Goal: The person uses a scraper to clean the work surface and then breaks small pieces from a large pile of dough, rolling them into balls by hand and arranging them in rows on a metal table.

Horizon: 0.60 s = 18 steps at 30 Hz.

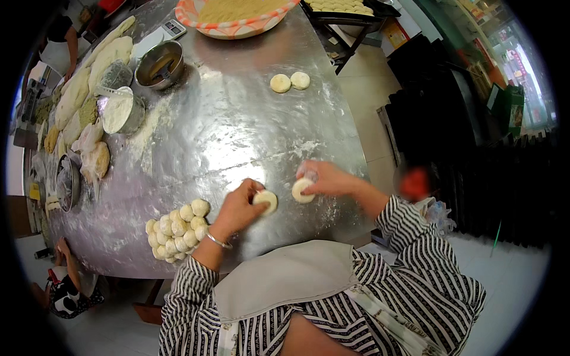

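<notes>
My left hand [238, 207] grips a pale, flattened round of dough [268, 200], its thumb lying across the face. To its right, my right hand [327, 178] has thumb and fingers around a second dough round [301, 190]. Both rounds are close above or on the steel tabletop [213, 111]; contact with it cannot be told. Left of my left wrist sits a cluster of floured dough balls [179, 228], packed together. Farther up the table, two flattened dough rounds [291, 82] lie side by side, touching.
An orange-and-white basin [256, 31] of crumbly filling stands at the far edge. Along the left are a steel bowl [159, 65], a tub of flour [122, 111], a scale [171, 30] and large dough pieces [73, 95]. Two other people are at the left. A tray of dough pieces [340, 6] stands beyond.
</notes>
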{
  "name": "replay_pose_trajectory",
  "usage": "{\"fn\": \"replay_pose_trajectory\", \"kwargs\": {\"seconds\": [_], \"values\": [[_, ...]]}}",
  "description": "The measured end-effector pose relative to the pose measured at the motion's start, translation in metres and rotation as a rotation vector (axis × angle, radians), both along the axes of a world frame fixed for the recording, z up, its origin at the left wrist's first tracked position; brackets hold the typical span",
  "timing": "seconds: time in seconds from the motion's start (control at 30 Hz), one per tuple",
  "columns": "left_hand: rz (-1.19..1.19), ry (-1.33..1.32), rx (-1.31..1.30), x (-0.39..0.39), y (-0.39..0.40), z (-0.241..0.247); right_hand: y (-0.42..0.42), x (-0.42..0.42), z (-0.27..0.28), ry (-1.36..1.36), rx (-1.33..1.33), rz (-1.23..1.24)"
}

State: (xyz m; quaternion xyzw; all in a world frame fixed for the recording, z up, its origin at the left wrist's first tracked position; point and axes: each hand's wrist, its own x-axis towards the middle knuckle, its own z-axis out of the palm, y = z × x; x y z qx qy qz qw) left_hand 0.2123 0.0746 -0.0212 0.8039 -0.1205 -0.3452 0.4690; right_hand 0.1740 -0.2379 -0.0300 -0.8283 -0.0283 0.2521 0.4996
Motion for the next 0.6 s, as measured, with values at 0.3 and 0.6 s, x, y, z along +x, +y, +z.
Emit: {"fn": "replay_pose_trajectory", "kwargs": {"seconds": [0.3, 0.6], "values": [[0.163, -0.184, -0.027, 0.183, -0.011, 0.021, 0.002, 0.221, 0.031, -0.356, -0.199, 0.119], [0.164, -0.099, -0.071, 0.271, -0.056, 0.006, 0.008, 0.345, 0.021, -0.386, -0.505, 0.468]]}}
